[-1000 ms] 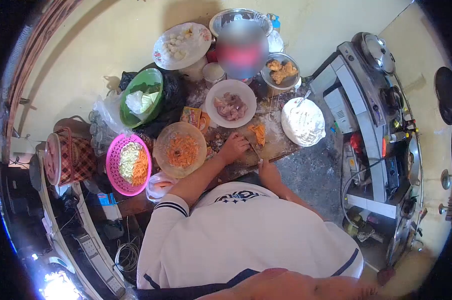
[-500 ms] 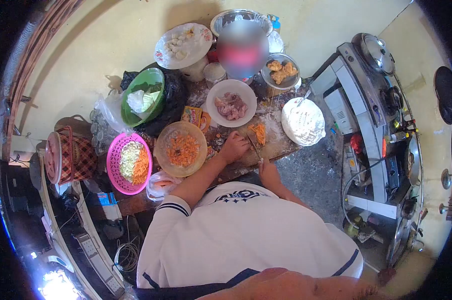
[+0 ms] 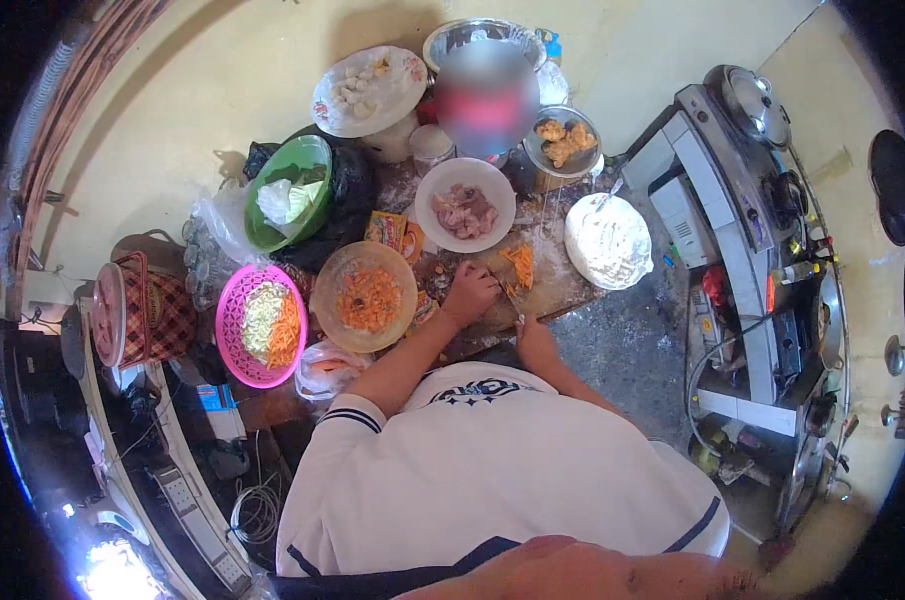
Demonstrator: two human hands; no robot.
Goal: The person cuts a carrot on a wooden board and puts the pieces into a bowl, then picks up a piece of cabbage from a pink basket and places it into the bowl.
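My right hand (image 3: 539,343) is closed round the handle of a knife (image 3: 513,300), whose blade points away from me over a wooden cutting board (image 3: 558,294). My left hand (image 3: 472,290) rests on the board just left of the blade, fingers curled down; whatever lies under them is hidden. Thin orange carrot strips (image 3: 519,266) lie in a small pile beyond the knife tip. Behind my left hand stands a white bowl (image 3: 425,225) of raw meat pieces (image 3: 465,212). To its left a clear bowl (image 3: 325,315) holds an orange chopped mix (image 3: 369,299).
A pink basket (image 3: 229,345) with pale and orange shreds stands left. Behind it is a green basin (image 3: 318,205). A white bowl of flour (image 3: 609,245) sits at the board's right corner. Fried pieces (image 3: 567,143) fill a metal bowl farther back. A stove (image 3: 728,165) stands right.
The knife blade has shifted slightly beside my left fingers, and my right hand has moved a touch left. My left hand stays nearly in place.
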